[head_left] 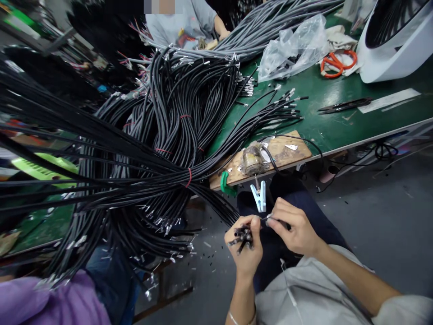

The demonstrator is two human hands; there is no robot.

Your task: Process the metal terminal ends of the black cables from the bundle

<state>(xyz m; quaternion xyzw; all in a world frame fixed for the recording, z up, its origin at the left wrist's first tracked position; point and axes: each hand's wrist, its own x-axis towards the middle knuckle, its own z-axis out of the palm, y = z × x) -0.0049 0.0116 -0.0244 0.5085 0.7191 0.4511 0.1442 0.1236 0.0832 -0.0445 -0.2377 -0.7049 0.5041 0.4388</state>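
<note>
Two hands on black cables point(221, 205), just off the front edge of the green tabletop point(358, 126).
Left hand point(244, 239) closed round a bunch of the cables, cut ends poking out of the grip. Right hand point(292, 225) just beside it, thumb and fingertips pinched on a thin dark strand point(264, 218); finer detail too small to read. Just beyond, a light-blue clothespin point(259, 196) on the shaft of a small motor point(252, 161), which sits on a wooden board point(297, 146); green clamp point(227, 183) at the board's edge. Left of that, cables lie heaped, tied with red. Further back: tweezers point(345, 106), orange-handled scissors point(338, 63), clear bag point(294, 47), white fan point(392, 61). Far side: grey cables point(270, 22), person in grey shirt point(189, 25).
</note>
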